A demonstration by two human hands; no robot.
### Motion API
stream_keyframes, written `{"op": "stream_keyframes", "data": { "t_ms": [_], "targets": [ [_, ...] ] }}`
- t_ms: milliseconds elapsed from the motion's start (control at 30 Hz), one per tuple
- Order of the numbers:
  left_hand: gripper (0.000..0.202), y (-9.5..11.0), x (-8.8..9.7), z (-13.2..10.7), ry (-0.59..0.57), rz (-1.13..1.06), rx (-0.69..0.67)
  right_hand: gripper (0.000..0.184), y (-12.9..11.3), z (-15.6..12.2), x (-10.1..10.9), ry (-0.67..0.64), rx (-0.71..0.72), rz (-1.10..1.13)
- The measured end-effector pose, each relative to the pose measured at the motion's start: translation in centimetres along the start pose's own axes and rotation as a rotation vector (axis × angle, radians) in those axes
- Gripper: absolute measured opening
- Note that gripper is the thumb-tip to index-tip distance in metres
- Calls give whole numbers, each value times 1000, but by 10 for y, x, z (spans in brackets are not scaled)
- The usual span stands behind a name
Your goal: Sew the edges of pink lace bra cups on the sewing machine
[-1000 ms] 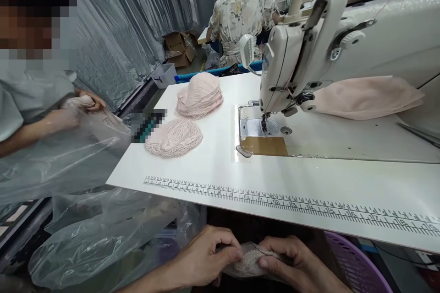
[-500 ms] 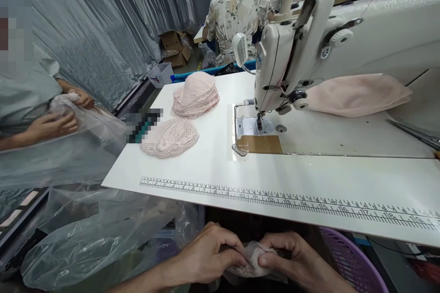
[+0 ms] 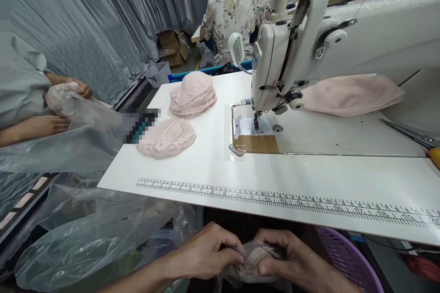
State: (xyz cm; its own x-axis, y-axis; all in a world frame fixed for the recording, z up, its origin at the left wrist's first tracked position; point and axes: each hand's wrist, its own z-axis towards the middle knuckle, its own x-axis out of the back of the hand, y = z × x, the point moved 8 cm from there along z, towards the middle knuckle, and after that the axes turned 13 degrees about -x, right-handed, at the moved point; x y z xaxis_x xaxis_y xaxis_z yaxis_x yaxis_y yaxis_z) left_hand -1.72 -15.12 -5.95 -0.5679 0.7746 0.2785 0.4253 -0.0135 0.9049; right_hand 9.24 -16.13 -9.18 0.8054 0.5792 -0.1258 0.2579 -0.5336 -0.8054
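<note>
Below the table's front edge, my left hand (image 3: 209, 252) pinches one side of a pale lace fabric piece (image 3: 254, 261) between thumb and fingers. From the opposite side, my right hand (image 3: 292, 256) grips the same piece, thumb on top. The cloth has a scalloped edge and a sheer part hanging beneath; its lower portion runs out of view. Up on the white table (image 3: 206, 169) lie a stack of pink lace cups (image 3: 193, 94) and a smaller lace pile (image 3: 167, 138) in front of it.
A sewing machine (image 3: 275, 64) stands at right, with smooth pink fabric pieces (image 3: 350, 94) under its arm and scissors (image 3: 409, 133) beside them. A purple basket (image 3: 347, 261) sits below the table. Clear plastic bags (image 3: 92, 233) fill the lower left. At left, a co-worker's hands (image 3: 51, 123) hold bagged cloth.
My hands still grip the lace piece, which has turned slightly so more of its scalloped edge shows. The co-worker's hands at left have shifted on the bagged cloth. The view has moved slightly.
</note>
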Motion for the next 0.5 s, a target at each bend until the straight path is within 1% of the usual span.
{"op": "stream_keyframes", "data": {
  "t_ms": [67,200,333,433,500],
  "targets": [
    [23,4,1,0,-10,35,-19,41,1,2,-2,0,-6,-10],
    [24,3,4,-1,-14,80,6,43,1,4,-2,11,-4,-27],
    [25,-4,5,-4,-8,25,27,29,0,-3,-3,-53,6,-32],
    [24,-10,8,-6,-4,-2,45,18,2,-9,0,-36,8,-72],
    [21,-12,8,-7,-11,-27,65,15,3,-11,2,-12,8,-124]
  ]
}}
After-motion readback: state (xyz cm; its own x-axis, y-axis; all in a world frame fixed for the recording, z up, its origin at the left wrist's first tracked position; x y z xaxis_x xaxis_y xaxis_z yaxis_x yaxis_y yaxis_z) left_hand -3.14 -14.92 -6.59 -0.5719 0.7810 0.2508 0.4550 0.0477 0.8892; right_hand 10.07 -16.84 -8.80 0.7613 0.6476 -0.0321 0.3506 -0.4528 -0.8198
